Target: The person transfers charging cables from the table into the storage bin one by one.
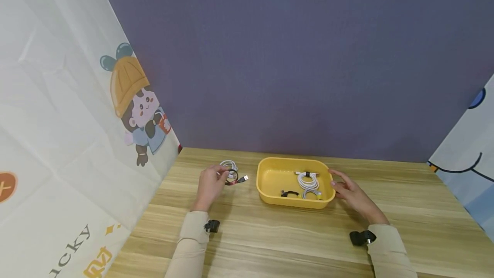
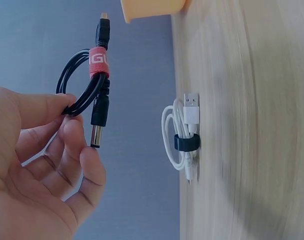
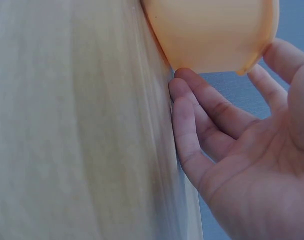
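The left hand (image 1: 210,185) pinched a coiled black cable (image 2: 94,89); the right hand (image 1: 355,196) — loosely spread — seemingly touched the yellow tray (image 1: 275,179).

I pinch a thin black USB cable (image 2: 95,89) up in the air with my left fingers (image 2: 46,107). It is rolled in a loop with a red strap (image 2: 98,62) around it, and its two plugs point opposite ways. My right fingers (image 3: 217,107) touch the right end of a yellow bin (image 1: 275,179). It sits flat on the counter (image 1: 251,235), with rolled-up cables (image 1: 310,185) inside.
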A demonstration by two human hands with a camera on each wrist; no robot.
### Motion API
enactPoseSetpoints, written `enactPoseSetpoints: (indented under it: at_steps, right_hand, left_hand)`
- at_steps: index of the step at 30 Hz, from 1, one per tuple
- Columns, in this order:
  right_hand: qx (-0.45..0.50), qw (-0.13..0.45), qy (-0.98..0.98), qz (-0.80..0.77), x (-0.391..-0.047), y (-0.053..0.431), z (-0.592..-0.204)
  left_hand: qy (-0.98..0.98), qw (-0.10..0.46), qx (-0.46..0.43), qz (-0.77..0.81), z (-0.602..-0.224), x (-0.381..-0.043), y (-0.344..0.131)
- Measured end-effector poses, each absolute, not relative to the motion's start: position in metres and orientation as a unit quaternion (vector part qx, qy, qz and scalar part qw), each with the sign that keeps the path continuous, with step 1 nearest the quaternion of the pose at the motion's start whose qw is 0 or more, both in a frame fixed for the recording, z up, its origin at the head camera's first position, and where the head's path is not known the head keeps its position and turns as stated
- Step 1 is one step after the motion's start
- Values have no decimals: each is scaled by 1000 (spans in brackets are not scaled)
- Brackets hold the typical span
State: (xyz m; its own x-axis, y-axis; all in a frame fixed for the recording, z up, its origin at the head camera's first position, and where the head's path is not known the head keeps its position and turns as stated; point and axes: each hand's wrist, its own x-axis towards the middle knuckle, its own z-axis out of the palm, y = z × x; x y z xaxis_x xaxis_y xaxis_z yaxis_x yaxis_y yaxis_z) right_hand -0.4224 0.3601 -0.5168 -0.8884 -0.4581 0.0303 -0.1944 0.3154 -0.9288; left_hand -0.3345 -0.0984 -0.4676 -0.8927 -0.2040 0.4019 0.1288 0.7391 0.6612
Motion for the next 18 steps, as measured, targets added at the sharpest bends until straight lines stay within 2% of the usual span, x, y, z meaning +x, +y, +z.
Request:
enactPoseSetpoints:
  at_steps: [18]
  right_hand:
    - [-212,121,792,-559,-420,358,-513]
  left_hand:
    - [-895,248,-4,-371,-466,-339,-84]
